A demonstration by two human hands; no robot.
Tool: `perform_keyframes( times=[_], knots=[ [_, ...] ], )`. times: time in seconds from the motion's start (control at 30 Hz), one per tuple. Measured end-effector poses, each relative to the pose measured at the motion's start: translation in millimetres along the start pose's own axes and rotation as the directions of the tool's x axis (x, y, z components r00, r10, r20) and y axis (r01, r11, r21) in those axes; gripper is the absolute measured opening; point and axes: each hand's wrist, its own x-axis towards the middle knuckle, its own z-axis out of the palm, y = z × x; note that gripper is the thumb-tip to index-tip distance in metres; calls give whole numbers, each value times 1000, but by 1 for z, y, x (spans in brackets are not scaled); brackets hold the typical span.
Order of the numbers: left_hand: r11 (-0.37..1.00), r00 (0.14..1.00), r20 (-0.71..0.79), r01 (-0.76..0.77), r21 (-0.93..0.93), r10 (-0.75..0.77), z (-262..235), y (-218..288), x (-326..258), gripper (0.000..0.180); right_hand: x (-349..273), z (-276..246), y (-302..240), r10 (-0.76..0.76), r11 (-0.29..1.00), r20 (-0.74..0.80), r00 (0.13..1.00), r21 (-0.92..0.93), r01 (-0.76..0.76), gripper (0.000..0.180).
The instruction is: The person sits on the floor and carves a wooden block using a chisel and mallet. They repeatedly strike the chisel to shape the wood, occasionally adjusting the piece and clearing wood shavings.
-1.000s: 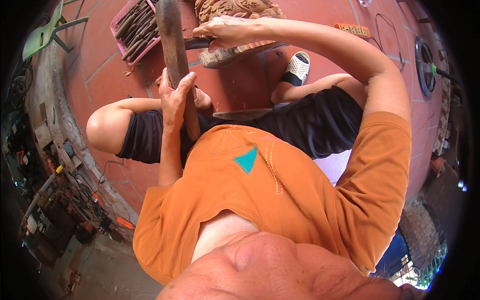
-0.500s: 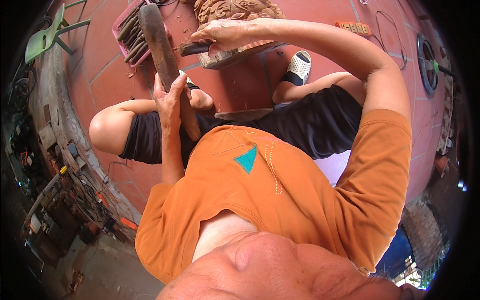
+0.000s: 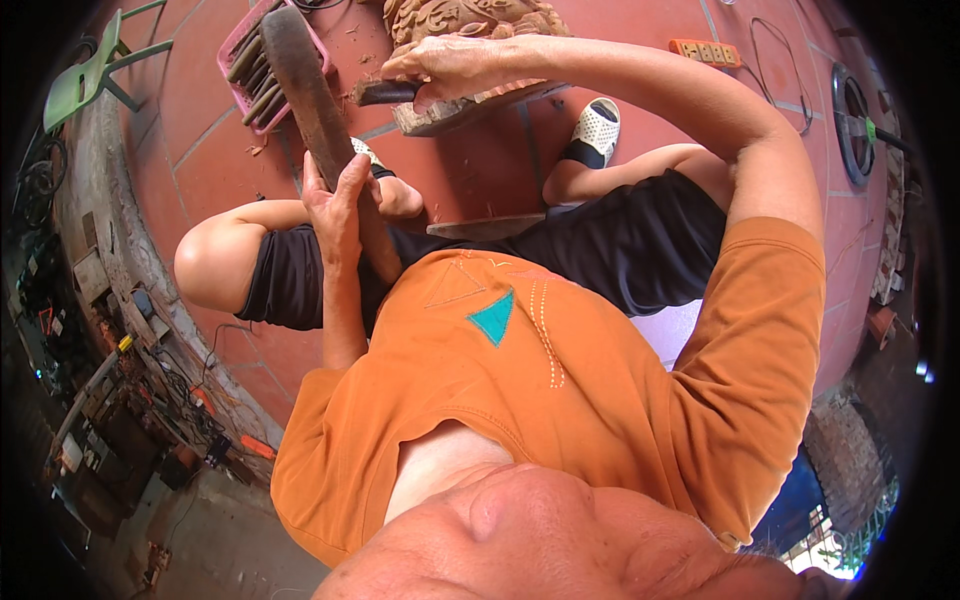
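My left hand [image 3: 340, 205] grips the lower end of a long, dark wooden mallet [image 3: 305, 85], which slants up and to the left over my knee. Reaching across from the right, my right hand [image 3: 450, 65] is closed on a chisel with a dark handle [image 3: 385, 93]. The chisel lies against the base of a carved wooden piece [image 3: 470, 18] at the top of the view. That carving rests on a small block [image 3: 465, 108] on the red tile floor. The mallet head sits to the left of the chisel, apart from it.
A pink tray of several tools [image 3: 240, 75] lies on the floor behind the mallet. A green plastic chair [image 3: 90, 75] stands at the top left, an orange power strip [image 3: 705, 50] at the top right. A cluttered bench [image 3: 110, 400] runs along the left.
The mallet head has swung to the left, away from the chisel, with my left hand still on it. My right hand and the chisel have stayed in place.
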Motion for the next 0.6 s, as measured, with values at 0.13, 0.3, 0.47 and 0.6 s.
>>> perform_keyframes(
  times=[0.13,0.3,0.47,0.6],
  knots=[
    [986,998,45,39,163,-46,4,-1,-1,23,1,3,0,-4,1000,8,1000,-30,4,63],
    [997,1000,15,15,77,-16,-1,-9,-1,25,-2,-1,-6,31,999,39,999,-39,-29,65],
    [991,999,3,-55,120,55,1,-19,1,28,-6,-2,-11,16,998,51,999,-61,-13,66],
    [985,998,65,14,175,-25,-2,-19,0,25,-9,0,-10,-16,998,5,1000,-58,16,64]
  ],
)
